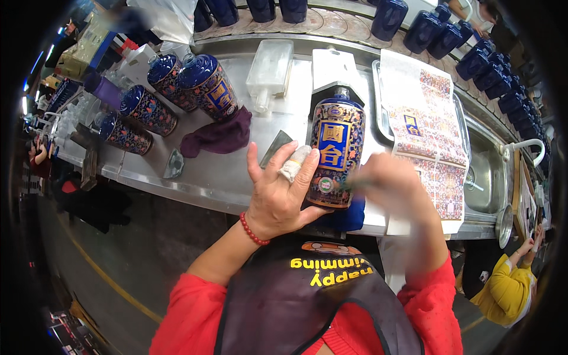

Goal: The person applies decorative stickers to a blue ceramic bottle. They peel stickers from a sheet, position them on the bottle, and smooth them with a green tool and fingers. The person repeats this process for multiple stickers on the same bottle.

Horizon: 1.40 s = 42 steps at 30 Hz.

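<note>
A dark blue bottle (336, 133) with a patterned, gold-edged label lies tilted in front of me, its neck pointing away, on a white support (338, 66). My left hand (281, 188) has its fingers spread; forefinger and thumb touch the bottle's left side and base. A white wrapping (294, 164) covers one finger. Over the bottle's lower right side is my right hand (387, 177), smeared by motion. Something dark and greenish shows by its fingertips, too blurred to name. Beneath the bottle's base lies a blue cloth (349, 218).
Patterned label sheets (431, 139) lie over a metal tray at right, beside a sink (490, 177). Left are labelled bottles (210, 86), a purple cloth (220, 133) and a clear block-shaped container (271, 68). Several plain blue bottles (389, 19) stand along the conveyor behind. A person in yellow (503, 290) is at far right.
</note>
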Each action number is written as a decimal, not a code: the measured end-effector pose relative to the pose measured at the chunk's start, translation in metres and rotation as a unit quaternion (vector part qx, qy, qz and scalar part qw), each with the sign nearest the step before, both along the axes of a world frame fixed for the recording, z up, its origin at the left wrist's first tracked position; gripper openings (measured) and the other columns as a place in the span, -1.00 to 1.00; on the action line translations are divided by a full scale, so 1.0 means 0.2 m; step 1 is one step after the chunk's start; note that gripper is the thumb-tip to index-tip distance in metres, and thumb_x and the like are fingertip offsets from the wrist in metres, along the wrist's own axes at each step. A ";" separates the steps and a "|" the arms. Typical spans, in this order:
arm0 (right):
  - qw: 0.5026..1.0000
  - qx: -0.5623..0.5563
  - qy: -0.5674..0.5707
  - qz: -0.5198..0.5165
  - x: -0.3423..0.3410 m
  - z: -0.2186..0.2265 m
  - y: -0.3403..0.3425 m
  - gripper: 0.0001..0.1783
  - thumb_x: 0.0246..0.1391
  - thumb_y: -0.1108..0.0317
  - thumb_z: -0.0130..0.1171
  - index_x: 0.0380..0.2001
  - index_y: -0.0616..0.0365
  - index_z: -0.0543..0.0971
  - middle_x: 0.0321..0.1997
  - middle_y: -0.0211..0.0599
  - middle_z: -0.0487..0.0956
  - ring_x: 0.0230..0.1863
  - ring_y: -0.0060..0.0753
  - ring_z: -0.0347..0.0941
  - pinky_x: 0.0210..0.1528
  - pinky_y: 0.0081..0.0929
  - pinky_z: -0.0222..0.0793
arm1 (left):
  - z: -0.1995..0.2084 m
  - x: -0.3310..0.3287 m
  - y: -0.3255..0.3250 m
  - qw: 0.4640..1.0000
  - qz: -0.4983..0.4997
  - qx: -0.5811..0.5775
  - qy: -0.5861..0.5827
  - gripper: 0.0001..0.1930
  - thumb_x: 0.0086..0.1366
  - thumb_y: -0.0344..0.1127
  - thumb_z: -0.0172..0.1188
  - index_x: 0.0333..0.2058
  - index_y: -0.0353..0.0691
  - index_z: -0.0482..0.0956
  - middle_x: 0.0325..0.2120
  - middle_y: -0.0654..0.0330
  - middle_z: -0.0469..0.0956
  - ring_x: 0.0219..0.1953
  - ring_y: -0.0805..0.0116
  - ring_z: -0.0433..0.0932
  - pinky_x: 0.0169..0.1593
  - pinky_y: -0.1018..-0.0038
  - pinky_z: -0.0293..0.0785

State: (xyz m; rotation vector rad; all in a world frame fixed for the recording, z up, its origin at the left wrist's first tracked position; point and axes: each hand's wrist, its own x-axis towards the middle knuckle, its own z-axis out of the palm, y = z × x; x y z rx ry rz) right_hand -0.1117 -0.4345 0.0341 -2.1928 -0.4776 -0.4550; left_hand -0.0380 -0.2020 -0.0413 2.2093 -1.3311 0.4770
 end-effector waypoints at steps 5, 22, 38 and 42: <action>0.966 -0.173 -0.187 -0.051 0.02 -0.06 0.03 -0.62 -0.28 0.47 0.40 -0.24 0.04 0.68 -0.34 -0.33 0.50 -0.38 -0.26 0.41 -0.26 -0.26 0.35 | -0.08 0.03 -0.02 0.991 0.013 -0.045 0.124 0.02 -0.06 0.22 0.47 0.25 -0.41 0.40 0.00 0.03 0.56 0.34 -0.03 0.22 0.38 -0.37 -0.31; 0.990 -0.088 -0.041 -0.099 -0.19 -0.24 0.04 -0.56 -0.26 0.63 0.39 -0.17 0.12 0.70 -0.38 -0.24 0.49 -0.38 -0.21 0.44 -0.36 -0.32 0.38 | -0.09 0.05 0.00 0.998 0.004 0.006 0.062 0.02 -0.04 0.36 0.42 0.19 -0.40 0.46 -0.29 0.02 0.60 0.33 -0.01 0.23 0.38 -0.35 -0.35; 0.970 -0.132 -0.118 -0.169 -0.25 -0.22 0.15 -0.57 -0.25 0.54 0.42 -0.17 0.12 0.70 -0.42 -0.32 0.43 -0.37 -0.27 0.42 -0.32 -0.34 0.35 | -0.11 0.03 -0.01 0.997 0.008 0.002 0.078 0.10 -0.08 0.33 0.46 0.26 -0.45 0.39 -0.37 0.01 0.57 0.34 -0.05 0.20 0.40 -0.31 -0.38; 0.993 -0.049 -0.047 0.100 -0.27 -0.24 0.14 -0.65 -0.25 0.56 0.39 -0.25 0.18 0.71 -0.40 -0.31 0.43 -0.37 -0.28 0.42 -0.34 -0.32 0.33 | -0.06 0.02 0.00 0.998 0.015 0.001 0.056 0.12 -0.12 0.32 0.48 0.25 -0.48 0.40 -0.37 -0.03 0.56 0.33 -0.04 0.22 0.39 -0.33 -0.35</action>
